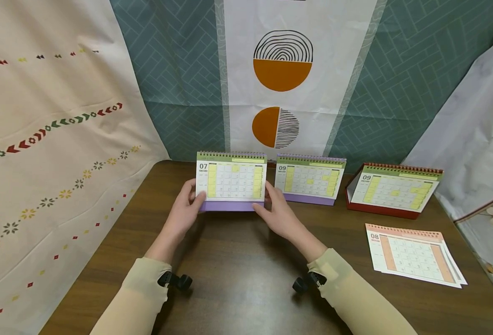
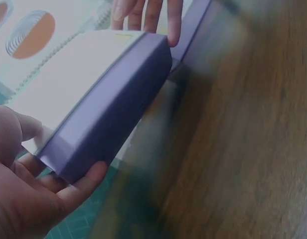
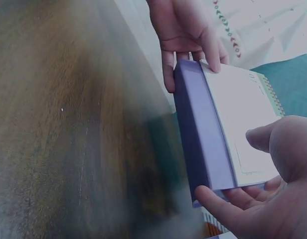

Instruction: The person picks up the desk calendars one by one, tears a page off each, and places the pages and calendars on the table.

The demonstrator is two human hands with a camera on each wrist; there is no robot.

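Observation:
A desk calendar with a purple base and spiral-bound pages shows month 07, towards the back of the table. My left hand grips its left side, the thumb on the front and fingers behind and under the base. On the opposite side, my right hand holds it the same way. Both wrist views show the purple base from front and below, tilted and seemingly off the table. Just right of my right hand stands a second purple desk calendar, turned to month 09.
Further right stands a red-based desk calendar showing 09. In front of it lie loose calendar sheets, the top one marked 08. The brown wooden table ends at a patterned cloth backdrop, with printed cloth on both sides.

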